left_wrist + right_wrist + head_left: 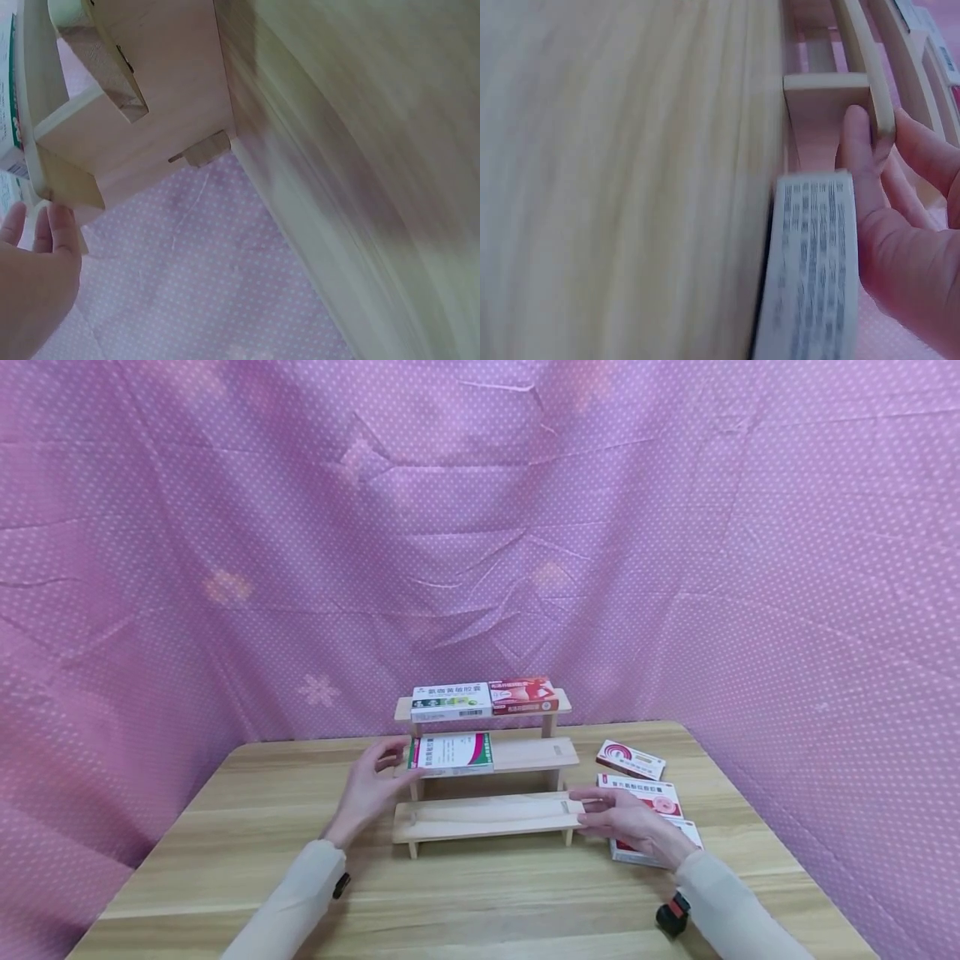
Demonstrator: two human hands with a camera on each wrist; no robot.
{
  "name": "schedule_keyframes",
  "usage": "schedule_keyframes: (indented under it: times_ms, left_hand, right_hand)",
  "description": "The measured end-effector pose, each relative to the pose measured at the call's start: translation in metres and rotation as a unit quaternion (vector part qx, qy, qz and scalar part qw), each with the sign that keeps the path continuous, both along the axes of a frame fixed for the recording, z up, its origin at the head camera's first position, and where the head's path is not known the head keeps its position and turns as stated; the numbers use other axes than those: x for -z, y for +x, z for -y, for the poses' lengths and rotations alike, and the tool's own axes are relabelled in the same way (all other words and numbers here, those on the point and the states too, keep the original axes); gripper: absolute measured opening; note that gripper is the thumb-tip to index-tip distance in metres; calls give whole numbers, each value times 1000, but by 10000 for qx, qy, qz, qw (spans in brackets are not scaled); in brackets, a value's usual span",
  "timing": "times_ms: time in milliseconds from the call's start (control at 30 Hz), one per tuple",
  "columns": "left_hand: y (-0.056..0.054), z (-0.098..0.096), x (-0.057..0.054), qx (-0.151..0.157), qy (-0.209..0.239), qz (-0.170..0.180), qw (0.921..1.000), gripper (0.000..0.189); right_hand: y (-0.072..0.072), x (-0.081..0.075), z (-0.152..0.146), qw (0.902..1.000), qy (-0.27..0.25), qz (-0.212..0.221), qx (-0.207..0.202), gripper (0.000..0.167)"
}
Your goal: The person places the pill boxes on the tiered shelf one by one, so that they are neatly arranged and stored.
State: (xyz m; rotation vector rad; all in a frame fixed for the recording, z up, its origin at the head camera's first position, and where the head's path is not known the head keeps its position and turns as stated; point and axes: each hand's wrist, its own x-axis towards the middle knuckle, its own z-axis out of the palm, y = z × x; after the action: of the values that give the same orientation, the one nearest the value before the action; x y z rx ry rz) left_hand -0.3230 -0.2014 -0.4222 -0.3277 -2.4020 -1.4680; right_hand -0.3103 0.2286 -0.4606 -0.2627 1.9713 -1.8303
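Note:
A three-tier wooden display stand (487, 810) stands on the table. My right hand (630, 818) holds the right end of its lowest step, with the thumb on one side of the board (883, 112) and fingers on the other. At the left end of the middle step is my left hand (375, 785), its fingertips at the board's end (71, 180) beside a white, green and magenta medicine box (453, 753). On the top step lie a white-and-green medicine box (450, 700) and a red medicine box (522, 693), side by side.
Right of the stand, a small white-and-maroon box (632, 758) lies behind two more white-and-red medicine boxes (637, 785), partly hidden by my right hand. A pink dotted curtain (480, 568) hangs behind the wooden table (480, 910).

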Motion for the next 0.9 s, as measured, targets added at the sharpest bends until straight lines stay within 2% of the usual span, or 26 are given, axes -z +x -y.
schedule_keyframes:
  times_ms: [133, 267, 433, 533, 633, 733, 900]
  left_hand:
    - [5, 5, -1, -77, 29, -17, 10000, 56]
    - [11, 9, 1, -284, -23, 109, 9995, 53]
    - [18, 14, 5, -345, 196, 489, 9980, 54]
    - [20, 16, 8, -357, 489, 794, 9950, 48]
    - [22, 17, 11, -244, 794, 1165, 9897, 44]
    - [26, 18, 12, -51, 1050, 1474, 9835, 49]
    - [32, 20, 13, 105, 1123, 1692, 9791, 57]
  right_hand:
    - [1, -1, -7, 9980, 442, -447, 46, 54]
    - [3, -2, -15, 9972, 368, -632, 125, 55]
    - [8, -7, -30, 9933, 535, -975, 315, 57]
    - [11, -11, -42, 9919, 664, -1003, 417, 57]
    - [16, -15, -56, 9891, 913, -1089, 393, 59]
    - [21, -18, -69, 9831, 1200, -1352, 274, 59]
    - [30, -23, -90, 9744, 1614, -1547, 244, 56]
